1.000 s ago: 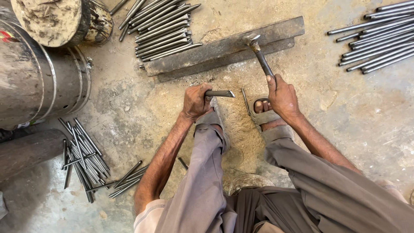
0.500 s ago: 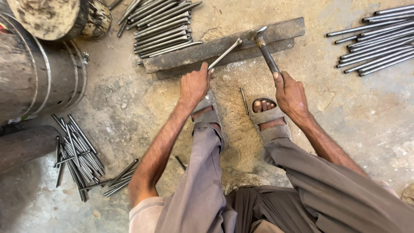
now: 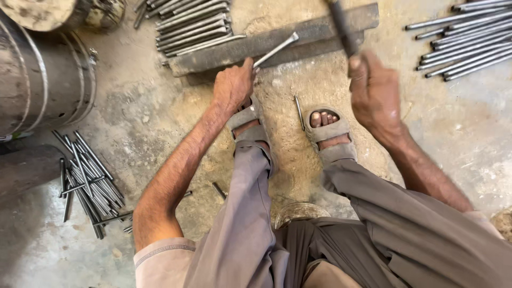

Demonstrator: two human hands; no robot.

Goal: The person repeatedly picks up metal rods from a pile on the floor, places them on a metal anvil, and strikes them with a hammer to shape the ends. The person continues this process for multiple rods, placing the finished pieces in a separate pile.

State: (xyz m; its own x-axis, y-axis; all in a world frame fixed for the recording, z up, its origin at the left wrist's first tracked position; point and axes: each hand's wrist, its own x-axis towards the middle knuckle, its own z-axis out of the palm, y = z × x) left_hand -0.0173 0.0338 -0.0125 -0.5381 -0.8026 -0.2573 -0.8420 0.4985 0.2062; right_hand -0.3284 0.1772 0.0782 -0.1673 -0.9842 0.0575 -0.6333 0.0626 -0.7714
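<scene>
My left hand (image 3: 233, 85) grips a short metal rod (image 3: 276, 49) and rests its far end on a long flat steel bar (image 3: 266, 42) lying on the ground. My right hand (image 3: 374, 90) is raised and blurred, closed around a hammer handle (image 3: 342, 26); the hammer head is out of the top of the frame. Both my sandalled feet (image 3: 326, 130) are planted just behind the bar, with my knees spread.
Bundles of straight rods lie at top centre (image 3: 192, 24) and top right (image 3: 458, 42). A heap of short rods (image 3: 85, 178) lies at the left. A metal drum (image 3: 42, 85) stands at the far left. One loose rod (image 3: 300, 112) lies between my feet.
My left hand moved the short rod forward onto the steel bar and holds it there. My right hand has lifted the hammer up off the bar, its head now out of view.
</scene>
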